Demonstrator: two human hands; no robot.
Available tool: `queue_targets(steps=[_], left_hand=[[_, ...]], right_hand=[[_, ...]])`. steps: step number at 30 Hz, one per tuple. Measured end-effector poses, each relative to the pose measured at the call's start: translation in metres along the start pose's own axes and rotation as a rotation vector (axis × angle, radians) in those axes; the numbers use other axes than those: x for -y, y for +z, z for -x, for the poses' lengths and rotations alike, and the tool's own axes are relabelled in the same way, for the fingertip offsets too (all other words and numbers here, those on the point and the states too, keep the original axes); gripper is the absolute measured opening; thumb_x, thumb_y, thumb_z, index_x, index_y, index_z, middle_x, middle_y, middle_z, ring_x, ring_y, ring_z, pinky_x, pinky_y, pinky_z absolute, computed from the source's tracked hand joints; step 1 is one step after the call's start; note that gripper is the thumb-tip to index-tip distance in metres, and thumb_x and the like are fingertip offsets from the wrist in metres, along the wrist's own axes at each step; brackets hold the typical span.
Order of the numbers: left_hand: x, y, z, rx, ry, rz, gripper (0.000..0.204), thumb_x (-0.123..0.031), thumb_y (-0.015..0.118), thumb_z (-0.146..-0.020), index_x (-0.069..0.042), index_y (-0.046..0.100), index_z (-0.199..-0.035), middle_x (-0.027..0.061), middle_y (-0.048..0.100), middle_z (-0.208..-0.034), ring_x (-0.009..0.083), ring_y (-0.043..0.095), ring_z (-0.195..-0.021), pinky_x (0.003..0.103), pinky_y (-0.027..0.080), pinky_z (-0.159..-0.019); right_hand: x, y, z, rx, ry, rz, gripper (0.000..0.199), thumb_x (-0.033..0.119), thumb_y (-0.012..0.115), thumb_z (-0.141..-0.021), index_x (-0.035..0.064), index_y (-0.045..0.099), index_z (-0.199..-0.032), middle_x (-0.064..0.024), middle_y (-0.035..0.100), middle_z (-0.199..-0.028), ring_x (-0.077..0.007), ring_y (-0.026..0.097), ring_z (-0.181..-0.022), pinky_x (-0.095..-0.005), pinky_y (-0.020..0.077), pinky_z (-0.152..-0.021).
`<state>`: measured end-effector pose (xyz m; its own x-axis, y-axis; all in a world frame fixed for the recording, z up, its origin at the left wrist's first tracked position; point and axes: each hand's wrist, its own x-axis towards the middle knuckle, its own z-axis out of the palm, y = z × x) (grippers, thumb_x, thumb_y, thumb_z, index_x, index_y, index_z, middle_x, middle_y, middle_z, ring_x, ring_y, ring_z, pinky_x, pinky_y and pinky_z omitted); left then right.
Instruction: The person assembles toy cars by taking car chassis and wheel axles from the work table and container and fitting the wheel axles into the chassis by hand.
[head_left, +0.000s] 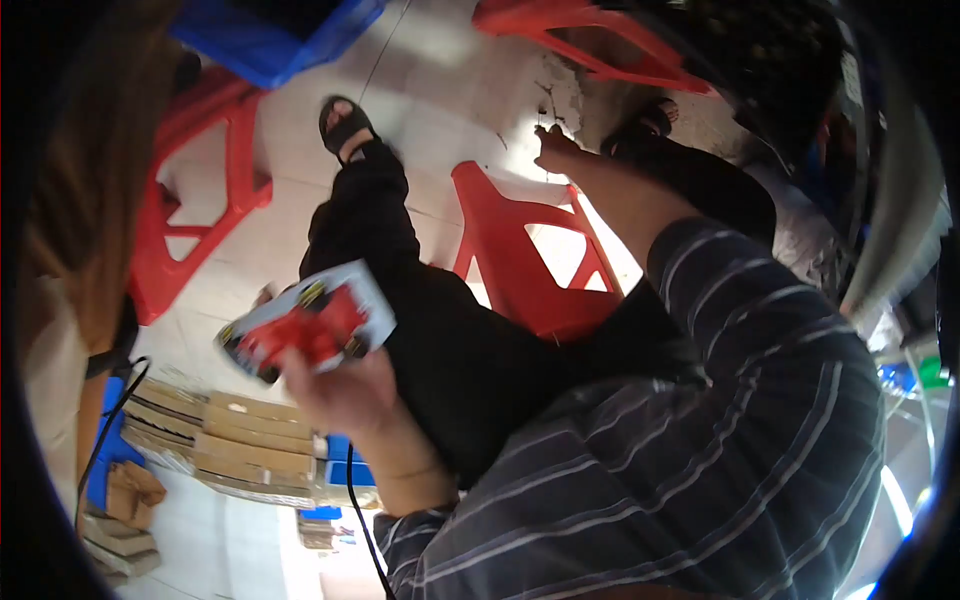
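Note:
My left hand [345,395] grips a flat toy package [308,330], a white card with a red toy car on it, held out beside my knee in black trousers. My right hand [553,150] stretches down to the pale tiled floor, its fingertips at a cracked, chipped patch [556,100] beside a red plastic stool [530,260]. That hand's fingers are bunched and seen from behind, so anything in them is hidden. My striped sleeve [730,290] covers the upper arm.
More red plastic stools stand at the left [190,200] and top [590,35]. A blue crate [270,35] sits at the top left. Flat cardboard boxes [240,445] are stacked at the lower left, with a black cable [355,510] running past. My sandalled foot [345,125] rests on the floor.

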<state>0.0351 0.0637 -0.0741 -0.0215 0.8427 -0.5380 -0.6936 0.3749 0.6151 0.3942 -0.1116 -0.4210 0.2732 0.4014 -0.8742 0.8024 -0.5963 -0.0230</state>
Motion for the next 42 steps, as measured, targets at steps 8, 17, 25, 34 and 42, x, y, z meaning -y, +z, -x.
queue_targets(steps=[8, 17, 25, 34, 42], left_hand=[[-0.076, -0.008, 0.024, 0.109, 0.135, -0.1, 0.063, -0.033, 0.052, -0.096, -0.005, 0.031, -0.149, 0.0251, 0.048, -0.135, 0.036, 0.064, -0.112, 0.043, 0.055, -0.098], [-0.055, 0.018, 0.029, -0.057, 0.124, -0.172, 0.056, -0.029, 0.055, -0.095, -0.004, 0.037, -0.142, 0.0176, 0.047, -0.122, 0.0192, 0.055, -0.079, 0.028, 0.048, -0.068], [-0.026, 0.042, 0.014, 0.046, -0.003, -0.195, 0.06, -0.028, 0.058, -0.095, -0.001, 0.039, -0.145, 0.0136, 0.06, -0.125, 0.0244, 0.064, -0.104, 0.036, 0.055, -0.085], [-0.064, 0.041, 0.025, 0.179, -0.113, -0.21, 0.035, -0.025, 0.053, -0.099, -0.007, 0.053, -0.128, 0.0102, 0.067, -0.111, 0.0131, 0.056, -0.073, 0.025, 0.042, -0.058], [0.012, 0.099, 0.085, 0.405, -0.203, -0.247, 0.04, -0.025, 0.054, -0.095, -0.002, 0.051, -0.128, 0.0131, 0.065, -0.111, 0.0161, 0.06, -0.078, 0.027, 0.045, -0.062]], right_hand=[[0.054, 0.053, 0.005, -0.063, -0.056, 0.117, 0.088, 0.021, 0.08, -0.076, 0.0187, 0.033, -0.151, -0.0259, 0.015, -0.158, -0.0472, 0.057, -0.117, -0.0486, 0.0536, -0.095], [0.062, 0.072, -0.077, -0.324, -0.262, -0.042, 0.017, 0.008, 0.053, -0.086, 0.0003, 0.066, -0.094, -0.0237, 0.065, -0.104, -0.0421, 0.059, -0.106, -0.0499, 0.0469, -0.091], [0.078, -0.009, 0.055, -0.067, -0.156, -0.45, 0.044, 0.049, 0.078, -0.078, 0.0072, 0.072, -0.089, -0.0205, 0.068, -0.094, -0.0342, 0.066, -0.09, -0.0443, 0.0534, -0.08], [0.149, -0.047, 0.321, 0.0, -0.441, -0.331, 0.032, 0.03, 0.078, -0.078, 0.006, 0.07, -0.098, -0.022, 0.065, -0.106, -0.036, 0.065, -0.097, -0.0445, 0.053, -0.083], [0.101, 0.006, 0.323, 0.197, -0.224, -0.384, 0.058, 0.047, 0.06, -0.086, -0.0006, 0.062, -0.119, -0.0281, 0.053, -0.13, -0.0408, 0.062, -0.111, -0.0471, 0.0525, -0.093]])
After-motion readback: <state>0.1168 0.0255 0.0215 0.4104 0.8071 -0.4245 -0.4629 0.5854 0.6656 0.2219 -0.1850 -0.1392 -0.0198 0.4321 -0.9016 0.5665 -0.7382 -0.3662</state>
